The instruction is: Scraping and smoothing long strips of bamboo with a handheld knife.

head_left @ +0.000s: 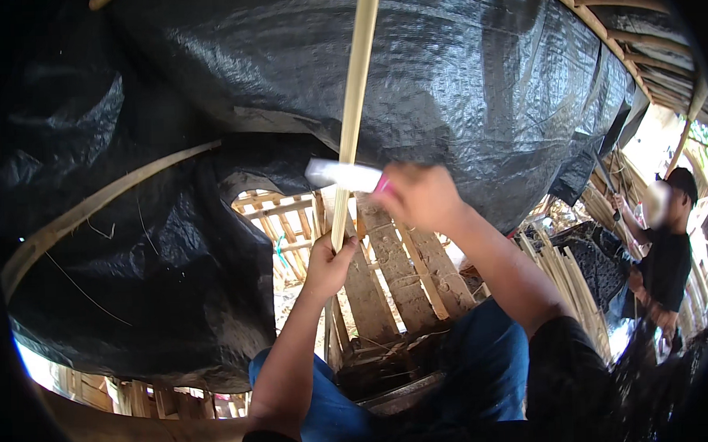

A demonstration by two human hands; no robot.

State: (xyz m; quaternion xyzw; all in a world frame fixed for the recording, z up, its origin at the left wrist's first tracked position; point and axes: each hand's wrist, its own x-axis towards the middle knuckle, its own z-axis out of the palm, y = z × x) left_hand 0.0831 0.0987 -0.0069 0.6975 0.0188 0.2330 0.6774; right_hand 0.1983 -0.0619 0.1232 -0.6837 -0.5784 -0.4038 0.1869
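Observation:
A long, pale bamboo strip [357, 80] rises from my left hand [330, 265] toward the top of the view. The fingers of that hand wrap around its lower end. My right hand [425, 197] is closed on the pink handle of a broad-bladed knife [341, 175]. The blade, smeared by motion, lies across the strip a little above my left hand. I cannot tell whether its edge is touching or cutting into the bamboo.
Black plastic sheeting [474, 84] hangs in front, with a curved bamboo pole [111, 190] at left. Wooden slats [395, 274] lie beneath my hands. At right, another person [667, 249] stands by several upright bamboo strips [571, 287]. A thick bamboo pole [151, 434] crosses lower left.

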